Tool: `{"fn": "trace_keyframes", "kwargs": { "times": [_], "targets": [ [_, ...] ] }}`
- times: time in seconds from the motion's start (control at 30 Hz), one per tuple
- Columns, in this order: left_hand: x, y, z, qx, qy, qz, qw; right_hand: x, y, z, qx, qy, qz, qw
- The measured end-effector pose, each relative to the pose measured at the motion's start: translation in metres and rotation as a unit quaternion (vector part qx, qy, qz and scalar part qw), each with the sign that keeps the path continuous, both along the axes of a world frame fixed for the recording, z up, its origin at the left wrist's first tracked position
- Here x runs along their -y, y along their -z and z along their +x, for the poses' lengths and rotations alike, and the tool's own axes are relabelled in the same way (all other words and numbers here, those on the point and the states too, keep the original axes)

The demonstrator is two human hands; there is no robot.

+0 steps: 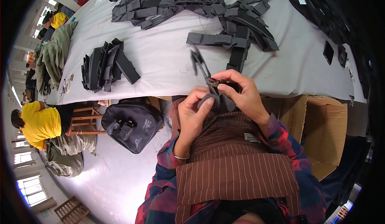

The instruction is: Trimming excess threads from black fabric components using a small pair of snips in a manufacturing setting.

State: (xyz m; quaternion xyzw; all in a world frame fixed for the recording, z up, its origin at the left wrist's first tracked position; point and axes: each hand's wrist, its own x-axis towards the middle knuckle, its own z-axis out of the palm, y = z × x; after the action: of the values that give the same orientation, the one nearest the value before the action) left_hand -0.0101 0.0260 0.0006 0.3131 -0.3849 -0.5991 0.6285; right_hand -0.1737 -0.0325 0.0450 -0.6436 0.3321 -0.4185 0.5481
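Observation:
My right hand (242,91) is closed around a pair of dark thread snips (203,65), whose narrow blades stand apart and point up over the table's near edge. My left hand (194,107) pinches a dark grey fabric strip (227,103) between thumb and fingers, just below the snips. The strip's lower end hangs in front of my brown striped apron (236,172). Whether the snips touch the fabric is hidden by my fingers. Beyond my hands, a large heap of similar grey strips (172,3) lies on the table, with a smaller pile (105,66) to the left.
White cloth covers the table (160,63). A phone (328,52) and black fabric (321,7) lie at its right. An open cardboard box (325,131) stands at my right, a black backpack (132,123) at my left. People in yellow shirts (40,119) are farther left.

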Motion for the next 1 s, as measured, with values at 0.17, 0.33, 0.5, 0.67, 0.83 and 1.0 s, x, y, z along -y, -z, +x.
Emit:
{"fn": "trace_keyframes", "kwargs": {
  "times": [0.17, 0.33, 0.5, 0.67, 0.83, 1.0],
  "targets": [
    [-0.005, -0.043, -0.005, 0.288, -0.195, -0.133, 0.928, -0.003, -0.012, -0.003, 0.131, -0.076, 0.1, 0.983],
    [0.007, -0.012, 0.005, 0.169, -0.206, 0.008, 0.964, 0.0, 0.016, 0.008, 0.076, -0.039, 0.134, 0.987],
    [0.011, 0.012, 0.004, 0.037, -0.121, 0.105, 0.986, -0.006, 0.036, 0.0, 0.038, -0.038, 0.193, 0.98],
    [0.015, 0.023, 0.006, 0.095, -0.151, 0.109, 0.978, -0.005, 0.02, -0.016, -0.191, 0.061, -0.049, 0.978],
    [0.014, 0.024, 0.002, 0.121, -0.16, 0.104, 0.974, -0.008, 0.018, -0.032, -0.269, 0.052, -0.081, 0.958],
    [0.014, 0.023, -0.003, 0.107, -0.169, 0.096, 0.975, -0.013, 0.026, -0.031, -0.295, 0.061, -0.112, 0.947]
  ]
}}
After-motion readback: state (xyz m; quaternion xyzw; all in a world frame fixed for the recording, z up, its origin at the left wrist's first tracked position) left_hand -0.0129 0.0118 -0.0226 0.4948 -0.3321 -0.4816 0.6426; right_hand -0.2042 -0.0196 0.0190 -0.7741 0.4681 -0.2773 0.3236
